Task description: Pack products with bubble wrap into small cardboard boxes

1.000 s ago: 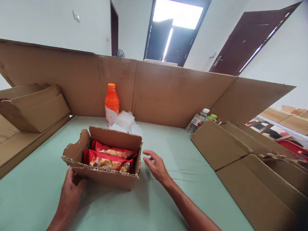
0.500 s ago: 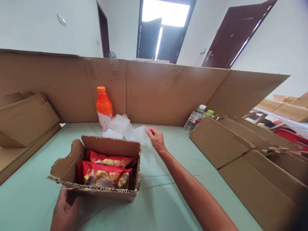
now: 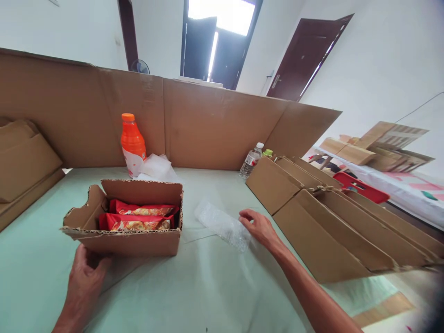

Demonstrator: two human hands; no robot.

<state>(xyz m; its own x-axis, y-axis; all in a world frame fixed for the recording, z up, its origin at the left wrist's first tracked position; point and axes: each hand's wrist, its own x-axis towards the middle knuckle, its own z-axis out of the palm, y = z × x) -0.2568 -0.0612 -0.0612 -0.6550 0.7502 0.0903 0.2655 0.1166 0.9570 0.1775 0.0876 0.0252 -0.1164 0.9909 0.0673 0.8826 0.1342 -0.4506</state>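
An open cardboard box [image 3: 138, 245] with ragged cut edges stands left of centre, holding red snack packets [image 3: 142, 225]. My left hand [image 3: 85, 273] is at its lower front left corner, fingers curled against the box and partly hidden by it, thumb apart. Right of the box, a strip of clear bubble wrap [image 3: 222, 224] stretches over the table. My right hand [image 3: 258, 229] is at the strip's right end, thumb and fingers closed on its edge. More clear wrap [image 3: 157, 169] lies crumpled behind the box, beside an orange bottle [image 3: 133, 143].
A tall cardboard panel [image 3: 222, 125] runs along the back of the green table [image 3: 194, 286]. Near it stand a clear water bottle [image 3: 250, 162] and a green-capped one [image 3: 267, 153]. Cardboard boxes [image 3: 305, 231] line the right side; folded cardboard [image 3: 27, 162] sits at the left.
My right hand has moved right and nearer, drawing one bubble wrap strip away from the pile. My left hand stays at the box. The view has turned right.
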